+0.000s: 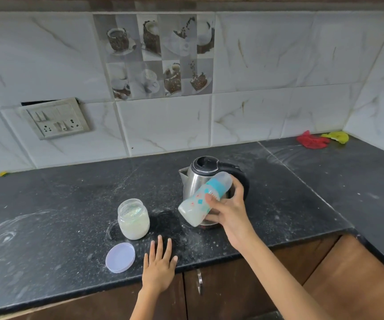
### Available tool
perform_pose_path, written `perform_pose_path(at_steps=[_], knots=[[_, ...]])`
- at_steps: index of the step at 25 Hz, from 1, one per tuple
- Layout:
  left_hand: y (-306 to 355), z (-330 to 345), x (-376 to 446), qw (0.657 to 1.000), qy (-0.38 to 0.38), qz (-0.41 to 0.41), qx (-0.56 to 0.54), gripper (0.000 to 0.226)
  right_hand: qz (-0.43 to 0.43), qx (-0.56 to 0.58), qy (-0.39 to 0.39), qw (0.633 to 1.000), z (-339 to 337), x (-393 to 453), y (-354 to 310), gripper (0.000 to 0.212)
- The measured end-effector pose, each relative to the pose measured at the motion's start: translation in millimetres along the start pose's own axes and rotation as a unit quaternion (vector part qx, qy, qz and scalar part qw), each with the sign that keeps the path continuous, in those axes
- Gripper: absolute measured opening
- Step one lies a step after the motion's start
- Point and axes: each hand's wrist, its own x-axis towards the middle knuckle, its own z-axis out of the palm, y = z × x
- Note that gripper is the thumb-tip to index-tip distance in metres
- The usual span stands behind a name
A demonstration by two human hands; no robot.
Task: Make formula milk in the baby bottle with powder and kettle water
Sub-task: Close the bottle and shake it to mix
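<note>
Black stone bench (48, 204) first, dusted with white powder marks, running wide around the landmark: the steel electric kettle (196, 183), lid down, spout turned left. Back right of the kettle, well apart in the corner by the tiled wall, a red scrap (312, 140) and a yellow scrap (336, 136). Back left of the kettle, up on the wall, a switch and socket plate (56, 118).

Right in front of the kettle, overlapping its body in this view: the baby bottle (203, 198), capped, tipped well over, cap end up toward the kettle handle, base down toward its left. Milky liquid pooled in the low end. Clutched round the middle by the right hand (229, 210), fingers and thumb wrapped about it, lifted off the bench.

Left of the kettle, near: the glass powder jar (133, 219), open, partly full of pale powder. Front left of the kettle, just beside the jar: its lilac lid (120, 257), lying flat. Between lid and kettle, at the bench edge: the left hand (160, 265), flat, fingers straight and spread, pressing on the stone, gripping nothing.

Looks like the mixing step: powder and water apparently in, cap on, bottle tilted as if for shaking. Next move likely calls for a firm wrap on the bottle, cap checked tight against leaks, a look for lumps, then the bottle stood upright and the lilac lid back on the jar.
</note>
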Motion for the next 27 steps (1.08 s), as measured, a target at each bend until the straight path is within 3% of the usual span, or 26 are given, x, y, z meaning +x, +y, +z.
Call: perform_pose_path(at_steps=[3, 7, 11, 14, 18, 22, 25, 27], knots=[[1, -1, -1, 1.0, -0.007, -0.008, -0.01, 0.058, 0.035, -0.093, -0.08, 0.992, 8, -13, 13, 0.084], [0, -1, 2, 1.0, -0.002, -0.003, -0.008, 0.059, -0.006, 0.0, 0.012, 1.0, 0, -3, 6, 0.077], [-1, 1, 1, 1.0, 0.002, -0.004, -0.01, 0.059, 0.031, -0.072, -0.043, 0.996, 8, -12, 13, 0.083], [-1, 0, 2, 1.0, 0.006, -0.003, -0.011, 0.058, -0.014, 0.02, 0.038, 0.999, 3, 0, 7, 0.077], [0, -1, -2, 1.0, 0.004, -0.003, -0.019, 0.057, 0.037, -0.097, -0.044, 0.994, 16, -19, 18, 0.08], [0, -2, -1, 1.0, -0.002, -0.003, -0.018, 0.058, -0.014, 0.022, 0.067, 0.997, 7, -1, 6, 0.075], [0, -4, -2, 1.0, -0.013, -0.009, -0.022, 0.058, 0.03, -0.07, -0.022, 0.997, 16, -20, 19, 0.078], [0, -4, -1, 1.0, -0.011, -0.007, -0.023, 0.057, 0.024, -0.065, -0.021, 0.997, 16, -22, 20, 0.078]])
